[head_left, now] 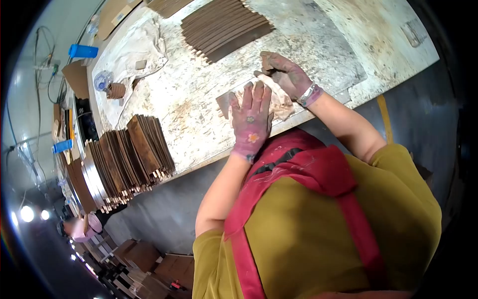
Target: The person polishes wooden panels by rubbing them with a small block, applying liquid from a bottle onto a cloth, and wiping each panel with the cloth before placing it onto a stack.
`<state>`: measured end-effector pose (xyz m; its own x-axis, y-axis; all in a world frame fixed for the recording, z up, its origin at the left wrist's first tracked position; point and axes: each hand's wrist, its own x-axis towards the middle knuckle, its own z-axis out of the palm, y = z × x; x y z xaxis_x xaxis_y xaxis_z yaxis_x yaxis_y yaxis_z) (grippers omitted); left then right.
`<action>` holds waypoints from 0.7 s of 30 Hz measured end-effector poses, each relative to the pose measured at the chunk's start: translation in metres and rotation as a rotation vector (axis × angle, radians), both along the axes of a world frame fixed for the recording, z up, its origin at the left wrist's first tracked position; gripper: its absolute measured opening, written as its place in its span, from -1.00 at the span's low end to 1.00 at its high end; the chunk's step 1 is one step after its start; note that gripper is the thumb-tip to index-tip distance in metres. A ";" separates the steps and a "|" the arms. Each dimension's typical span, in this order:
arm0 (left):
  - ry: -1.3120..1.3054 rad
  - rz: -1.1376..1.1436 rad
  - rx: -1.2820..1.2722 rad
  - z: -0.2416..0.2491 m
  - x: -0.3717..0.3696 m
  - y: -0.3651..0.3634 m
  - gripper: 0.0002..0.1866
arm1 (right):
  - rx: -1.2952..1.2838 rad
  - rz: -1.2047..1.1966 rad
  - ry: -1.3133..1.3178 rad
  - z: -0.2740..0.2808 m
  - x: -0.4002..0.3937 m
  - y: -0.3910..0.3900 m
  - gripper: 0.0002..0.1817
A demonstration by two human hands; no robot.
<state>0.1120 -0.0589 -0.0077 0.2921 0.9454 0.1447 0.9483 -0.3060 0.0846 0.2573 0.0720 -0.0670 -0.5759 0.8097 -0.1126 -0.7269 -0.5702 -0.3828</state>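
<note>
My left hand [252, 119], in a stained pink glove with a flower print, lies flat with fingers stretched out on a crumpled whitish cloth [282, 105]. The corner of a brown board [223, 103] shows beside its fingers, partly under the cloth. My right hand [290, 77], gloved likewise and with a band at the wrist, is curled just beyond the cloth. Its fingers and thumb bend round a small brownish thing that I cannot make out. Beyond the hands lies a row of overlapping dark brown wooden slats [226, 30] with pale ends.
Upright brown slats [142, 147] stand along the table's [199, 84] near left edge. A white cloth [142, 47], a clear plastic bottle [103, 80] and a blue bottle [83, 51] are farther left. Another person [87, 226] is in the background, near stacked boxes [174, 269].
</note>
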 end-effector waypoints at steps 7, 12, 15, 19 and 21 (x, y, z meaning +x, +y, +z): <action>-0.522 0.603 -0.225 0.012 -0.134 -0.049 -0.50 | -0.018 0.043 -0.122 0.019 0.001 -0.003 -0.58; -0.202 0.320 0.033 0.015 -0.082 0.021 -0.47 | 0.028 0.022 -0.155 0.024 -0.001 -0.006 -0.66; -0.201 0.401 -0.060 -0.006 -0.090 0.024 -0.50 | 0.110 0.038 -0.124 0.019 0.000 -0.005 -0.65; -0.267 0.612 -0.128 0.005 -0.131 0.016 -0.55 | 0.080 0.032 -0.205 0.025 -0.001 -0.007 -0.63; -0.603 0.585 -0.026 -0.010 -0.148 0.029 -0.52 | 0.123 0.019 -0.242 0.023 -0.002 -0.009 -0.61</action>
<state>-0.0364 -0.0303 -0.0175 -0.3665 0.9256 0.0947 0.7432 0.2299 0.6284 0.2554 0.0628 -0.0444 -0.5590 0.8153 -0.1507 -0.5955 -0.5213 -0.6112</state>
